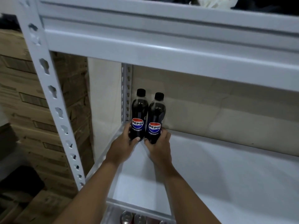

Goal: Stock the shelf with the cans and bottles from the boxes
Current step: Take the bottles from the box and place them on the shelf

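Two black Pepsi bottles with black caps stand side by side at the back left corner of a white shelf board [218, 167]. My left hand [123, 146] grips the base of the left bottle [139, 110]. My right hand [159, 146] grips the base of the right bottle [156, 113]. Both bottles are upright and touch each other, labels facing me. Whether their bases rest on the board is hidden by my fingers.
A white metal shelf post [53, 101] with keyhole slots runs down the left. The upper shelf beam [161, 46] hangs overhead. Stacked cardboard boxes [24, 97] stand left of the rack. Can tops [132, 218] show on the level below. A beige wall is behind.
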